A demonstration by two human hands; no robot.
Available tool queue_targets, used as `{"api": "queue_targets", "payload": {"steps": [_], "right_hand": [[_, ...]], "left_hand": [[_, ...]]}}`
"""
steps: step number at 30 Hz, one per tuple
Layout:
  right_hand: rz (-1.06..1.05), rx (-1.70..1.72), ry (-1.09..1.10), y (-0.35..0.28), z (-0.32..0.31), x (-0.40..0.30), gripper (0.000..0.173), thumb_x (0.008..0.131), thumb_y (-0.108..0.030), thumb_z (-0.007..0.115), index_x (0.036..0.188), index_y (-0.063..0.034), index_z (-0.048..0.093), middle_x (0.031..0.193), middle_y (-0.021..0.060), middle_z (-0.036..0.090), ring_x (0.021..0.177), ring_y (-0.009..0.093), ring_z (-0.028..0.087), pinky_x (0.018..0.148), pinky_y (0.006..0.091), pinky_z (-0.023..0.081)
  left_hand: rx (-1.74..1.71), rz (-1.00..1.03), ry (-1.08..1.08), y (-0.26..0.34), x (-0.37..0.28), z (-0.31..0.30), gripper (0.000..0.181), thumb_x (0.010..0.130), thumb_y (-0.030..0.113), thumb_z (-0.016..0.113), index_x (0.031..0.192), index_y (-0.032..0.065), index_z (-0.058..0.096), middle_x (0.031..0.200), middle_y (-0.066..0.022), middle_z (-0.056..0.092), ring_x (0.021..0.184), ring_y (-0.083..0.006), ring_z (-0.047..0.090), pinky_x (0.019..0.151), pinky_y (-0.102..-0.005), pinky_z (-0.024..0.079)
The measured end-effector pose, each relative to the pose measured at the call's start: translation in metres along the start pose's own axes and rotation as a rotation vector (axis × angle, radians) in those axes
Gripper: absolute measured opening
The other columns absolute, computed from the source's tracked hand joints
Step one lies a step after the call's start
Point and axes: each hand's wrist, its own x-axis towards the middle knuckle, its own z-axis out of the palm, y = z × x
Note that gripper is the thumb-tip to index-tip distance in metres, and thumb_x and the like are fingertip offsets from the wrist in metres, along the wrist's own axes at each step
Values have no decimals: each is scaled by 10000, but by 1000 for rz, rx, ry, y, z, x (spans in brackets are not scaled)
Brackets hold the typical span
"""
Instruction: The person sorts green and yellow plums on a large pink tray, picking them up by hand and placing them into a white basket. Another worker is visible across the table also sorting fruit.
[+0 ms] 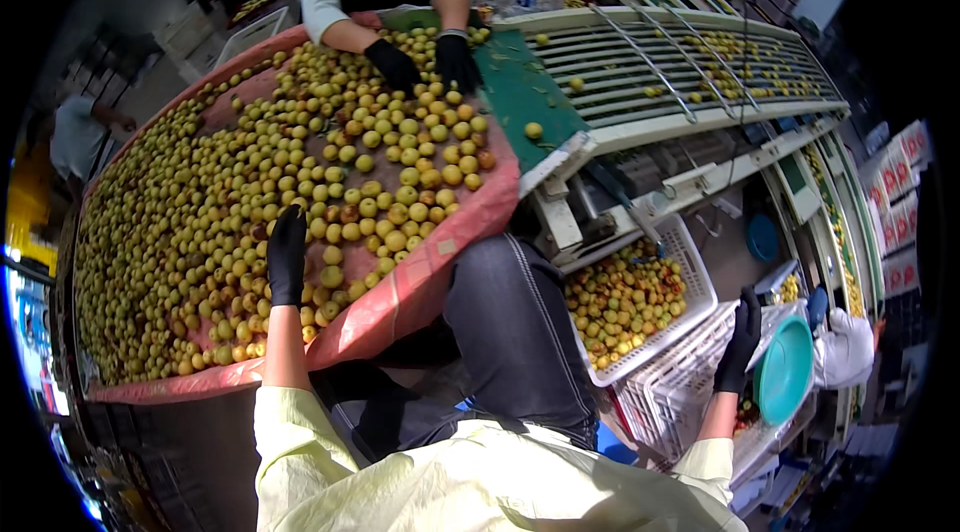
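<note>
My left hand (288, 258), in a black glove, reaches over the near part of a broad heap of small round yellow-green fruits (225, 217). Its fingertips touch or nearly touch fruit; whether one is held is hidden. Some fruits have reddish-brown patches. They lie on a sorting table lined with red sheeting (469, 236). Out to the right, my right hand (739, 344), also black-gloved, is beside a turquoise basin (784, 371), seen side-on with its palm hidden. Between my knee and that hand, a white plastic crate (701, 288) holds more fruits, many browned.
Across the table, another person's black-gloved hands (424, 67) work in the fruit. A green chute (517, 89) joins the table to a roller conveyor (622, 71) carrying scattered fruits. Its metal frame (562, 221) stands near my knee. Stacked white crates (660, 404) are below my right arm.
</note>
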Motion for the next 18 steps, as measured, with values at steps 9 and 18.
{"api": "queue_targets", "payload": {"steps": [9,18], "right_hand": [[-996,131,-1288,-175,465,-31,551,918,-285,642,1412,-100,485,1463,177,458,1378,337,415,1098,440,372],[-1007,-564,-1021,-154,549,-23,706,892,-564,564,1491,-232,396,1592,110,274,1473,338,222,1132,637,168]], "left_hand": [[1100,-325,-65,-166,-47,-151,862,864,641,571,1554,230,257,1607,-201,178,1439,-495,191,1076,-672,240],[1074,-30,10,-62,54,4,722,911,643,491,1518,279,349,1565,-223,278,1405,-505,270,1089,-684,223]]}}
